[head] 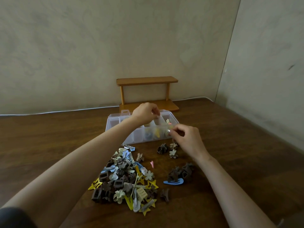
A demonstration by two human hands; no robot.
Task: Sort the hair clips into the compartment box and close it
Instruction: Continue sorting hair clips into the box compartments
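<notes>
Both hands pinched small clips over the clear plastic compartment box [115,129]: left hand [145,112] far, right hand [185,137] near.

text: none legible | labels: none | numbers: none

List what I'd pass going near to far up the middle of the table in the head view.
Big pile of hair clips → clear compartment box → wooden two-tier shelf → wall.
</notes>
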